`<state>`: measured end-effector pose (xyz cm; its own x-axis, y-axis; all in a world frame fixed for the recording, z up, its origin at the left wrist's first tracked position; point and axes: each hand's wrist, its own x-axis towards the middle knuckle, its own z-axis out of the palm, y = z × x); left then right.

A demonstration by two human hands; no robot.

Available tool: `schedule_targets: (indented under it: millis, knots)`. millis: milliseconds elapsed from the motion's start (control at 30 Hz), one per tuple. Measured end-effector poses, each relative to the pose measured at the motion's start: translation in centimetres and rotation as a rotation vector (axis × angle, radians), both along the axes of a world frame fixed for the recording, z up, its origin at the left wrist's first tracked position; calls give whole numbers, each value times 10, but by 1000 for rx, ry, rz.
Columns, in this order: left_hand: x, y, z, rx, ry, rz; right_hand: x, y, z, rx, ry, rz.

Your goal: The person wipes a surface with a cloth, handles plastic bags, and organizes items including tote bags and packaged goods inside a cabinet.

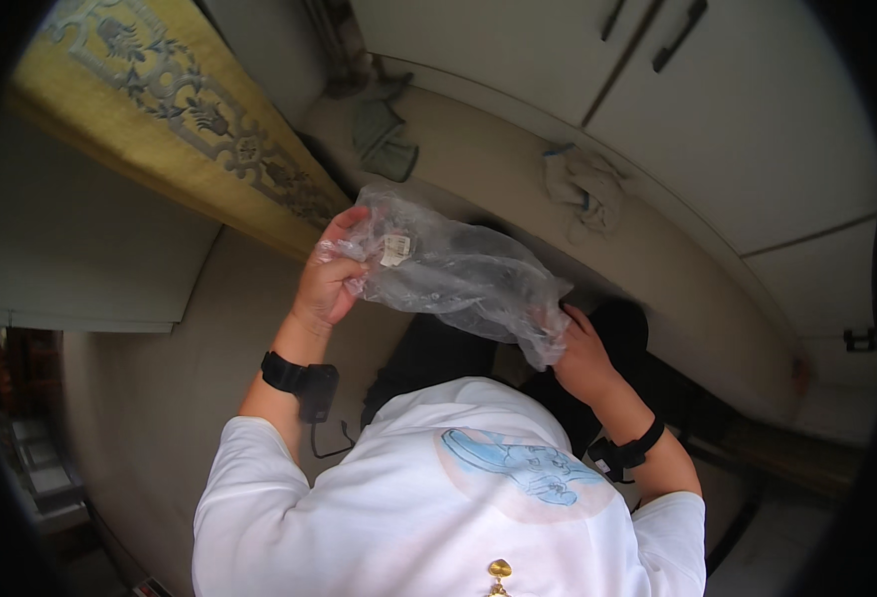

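Note:
A clear, crinkled plastic bag [458, 269] is stretched between my two hands in front of my chest. Near its left end sits a small pale label [395, 250]. My left hand [331, 274] grips the left end, thumb and fingers closed on the plastic. At the other end, lower in the picture, my right hand [583, 353] holds the bag's right edge; some of its fingers are hidden behind the plastic. The bag looks flat and see-through, and I make out nothing inside it.
Beyond the bag, a beige ledge [478, 149] runs below white cabinet doors [757, 129]. On it lie a grey-green cloth [384, 139] and a crumpled whitish cloth [585, 184]. A yellow patterned curtain [190, 109] hangs at upper left. Black straps with small boxes circle both forearms.

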<state>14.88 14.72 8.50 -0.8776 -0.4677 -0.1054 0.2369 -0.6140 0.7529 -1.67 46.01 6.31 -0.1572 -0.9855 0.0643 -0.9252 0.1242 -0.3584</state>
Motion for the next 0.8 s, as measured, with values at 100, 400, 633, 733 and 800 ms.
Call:
schedule_targets:
  millis: [100,400,633,733,800]
  knots:
    - [3,3,15,45,98,13,-14,9,-17,131,-30,-71]
    - [10,0,24,109,106,50,-6,-21,12,-100,-1411,-235]
    - [-42,62,9,79,48,-634,17,-90,37,-333,-989,-164]
    - [-54,37,39,-254,45,-863,12,-87,30,-307,-1289,-335]
    - [-70,-5,70,-734,-10,-989,-6,-77,19,-283,-1042,-412]
